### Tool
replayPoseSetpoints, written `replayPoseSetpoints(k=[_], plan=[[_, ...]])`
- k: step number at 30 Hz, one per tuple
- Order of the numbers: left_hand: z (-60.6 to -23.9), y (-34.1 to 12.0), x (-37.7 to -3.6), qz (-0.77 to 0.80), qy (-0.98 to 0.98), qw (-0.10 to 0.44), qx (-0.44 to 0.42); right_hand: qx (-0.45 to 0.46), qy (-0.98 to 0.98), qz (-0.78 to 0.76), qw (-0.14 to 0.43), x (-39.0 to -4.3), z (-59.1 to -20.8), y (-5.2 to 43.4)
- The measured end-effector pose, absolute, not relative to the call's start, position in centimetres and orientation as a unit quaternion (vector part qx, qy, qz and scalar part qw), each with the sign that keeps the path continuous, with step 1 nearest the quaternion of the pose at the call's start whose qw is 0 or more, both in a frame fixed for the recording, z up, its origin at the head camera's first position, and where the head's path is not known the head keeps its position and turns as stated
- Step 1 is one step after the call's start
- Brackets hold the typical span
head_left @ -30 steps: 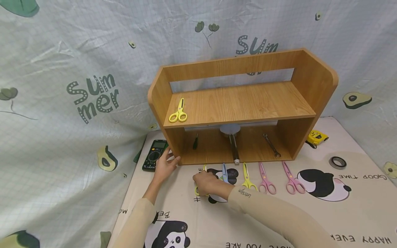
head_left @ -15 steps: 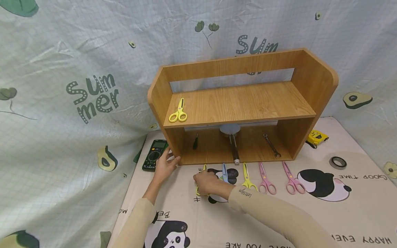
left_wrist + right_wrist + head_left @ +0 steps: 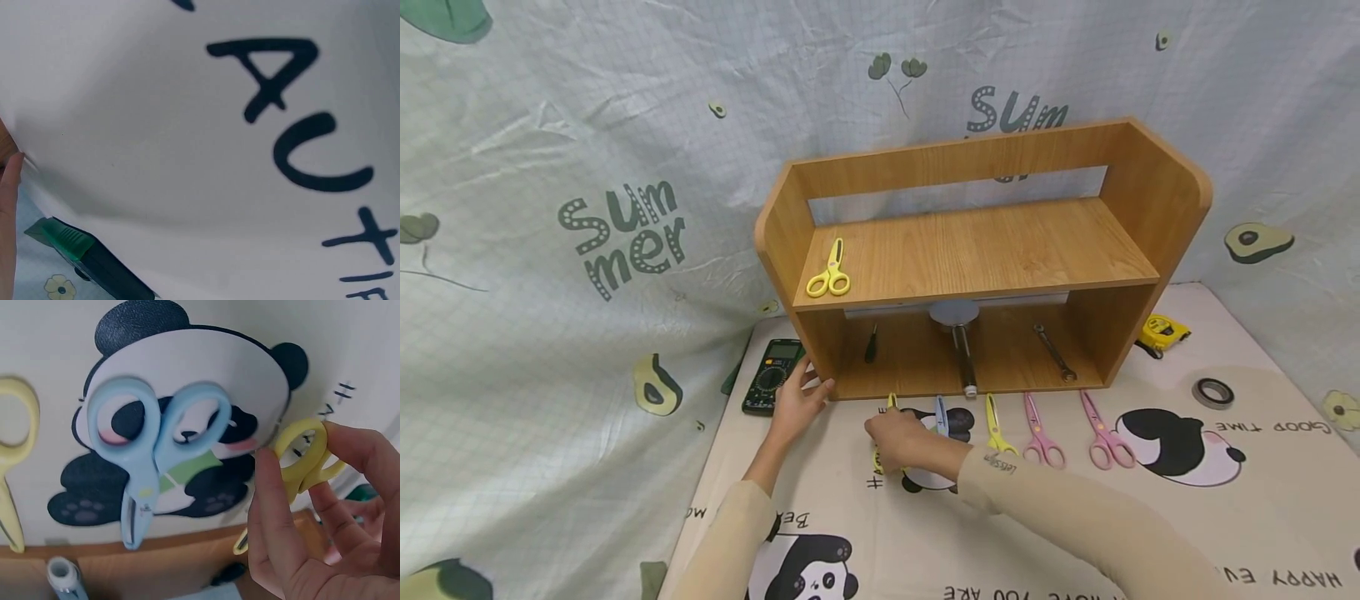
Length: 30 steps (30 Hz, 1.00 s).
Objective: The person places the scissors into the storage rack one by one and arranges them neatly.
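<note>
The right hand (image 3: pixel 312 512) pinched the yellow scissors (image 3: pixel 301 464) by their handles, pickup apparently under way; the left hand (image 3: pixel 795 402), fingers straight, steadied the wooden shelf (image 3: pixel 977 250); a clean lift seemed next.

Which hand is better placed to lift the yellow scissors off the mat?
The right hand: its fingers already pinch the yellow scissors by the handles. The left hand rests against the wooden shelf, apart from the scissors.

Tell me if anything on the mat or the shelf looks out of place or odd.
One thing stands out: a long metal tool on the lower shelf pokes out past its front edge. The yellow scissors pinched by the right hand sit tilted against the neat row of scissors.
</note>
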<state>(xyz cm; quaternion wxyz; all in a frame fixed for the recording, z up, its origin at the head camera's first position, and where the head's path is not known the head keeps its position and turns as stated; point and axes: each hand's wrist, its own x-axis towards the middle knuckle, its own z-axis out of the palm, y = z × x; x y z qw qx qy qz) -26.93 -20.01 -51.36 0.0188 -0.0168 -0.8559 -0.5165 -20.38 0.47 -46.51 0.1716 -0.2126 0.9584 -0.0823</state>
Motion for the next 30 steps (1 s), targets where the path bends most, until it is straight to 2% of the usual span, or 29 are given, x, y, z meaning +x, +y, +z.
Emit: replayPoseSetpoints(k=[7,17,30], plan=[[-51.2,-20.0,-26.9,-0.52,-0.854,0.012,-0.019,-0.236,0.955,-0.076,0.163,-19.6,-43.9,1.2],[-51.3,-20.1,-26.9,-0.512,-0.858,0.015,-0.024,-0.262,0.943,-0.099,0.178,-18.0,-39.4,2.9],[-51.5,-20.0,-27.0,-0.514,-0.857,0.025,-0.025,-0.271,0.935,-0.129,0.19,-16.1,-30.7,6.1]])
